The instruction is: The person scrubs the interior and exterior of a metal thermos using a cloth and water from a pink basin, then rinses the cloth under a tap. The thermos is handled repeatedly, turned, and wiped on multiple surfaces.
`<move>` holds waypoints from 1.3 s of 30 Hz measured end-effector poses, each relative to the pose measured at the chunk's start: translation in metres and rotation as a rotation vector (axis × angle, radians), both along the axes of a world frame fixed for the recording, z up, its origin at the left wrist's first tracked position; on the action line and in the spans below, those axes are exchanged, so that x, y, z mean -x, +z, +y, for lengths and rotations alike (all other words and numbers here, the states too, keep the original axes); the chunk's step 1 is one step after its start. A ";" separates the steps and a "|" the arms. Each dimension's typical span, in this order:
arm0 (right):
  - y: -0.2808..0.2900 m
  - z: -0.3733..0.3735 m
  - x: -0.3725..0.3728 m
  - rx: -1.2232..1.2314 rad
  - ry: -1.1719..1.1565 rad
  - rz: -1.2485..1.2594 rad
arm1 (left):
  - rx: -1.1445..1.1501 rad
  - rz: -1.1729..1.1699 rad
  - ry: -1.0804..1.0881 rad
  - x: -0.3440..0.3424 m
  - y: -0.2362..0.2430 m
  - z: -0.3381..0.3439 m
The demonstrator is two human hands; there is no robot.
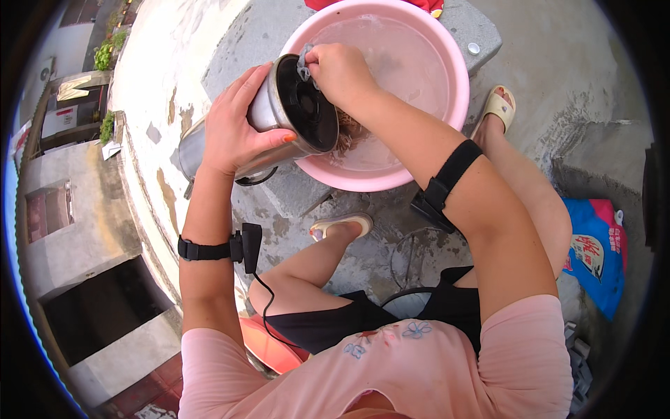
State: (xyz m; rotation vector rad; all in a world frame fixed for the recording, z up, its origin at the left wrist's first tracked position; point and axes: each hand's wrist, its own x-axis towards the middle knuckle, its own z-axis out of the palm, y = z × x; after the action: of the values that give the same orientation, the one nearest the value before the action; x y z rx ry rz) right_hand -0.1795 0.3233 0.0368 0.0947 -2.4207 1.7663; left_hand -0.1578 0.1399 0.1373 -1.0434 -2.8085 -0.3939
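Note:
My left hand [234,126] grips the side of a stainless steel pot [283,115], tilted so its dark underside faces me, held over the rim of a pink basin [457,91]. My right hand [338,70] is closed on a small grey scrubbing cloth [304,64] pressed against the pot's upper edge. The basin holds cloudy water and stands on a grey concrete ledge. Both forearms wear black straps with small devices.
A second metal vessel [188,146] sits behind the pot on the ledge. My feet in pale sandals [499,105] rest on wet concrete. A blue and red bag [597,251] lies at the right. An orange stool [269,346] is under me.

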 end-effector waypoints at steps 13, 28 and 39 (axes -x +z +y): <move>0.012 -0.006 -0.002 0.115 -0.052 0.060 | 0.010 0.028 -0.002 -0.002 0.002 0.002; 0.018 -0.014 0.003 -0.050 -0.033 0.202 | -0.098 -0.044 0.041 -0.002 0.000 -0.005; -0.044 0.061 0.007 -0.732 0.164 -0.257 | 0.102 0.036 -0.023 -0.001 0.002 0.014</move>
State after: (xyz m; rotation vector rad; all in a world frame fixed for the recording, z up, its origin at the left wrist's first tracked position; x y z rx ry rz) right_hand -0.1860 0.3845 -0.0070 0.1515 -3.2042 0.8850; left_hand -0.1572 0.1537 0.1390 -1.0917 -2.8136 -0.2343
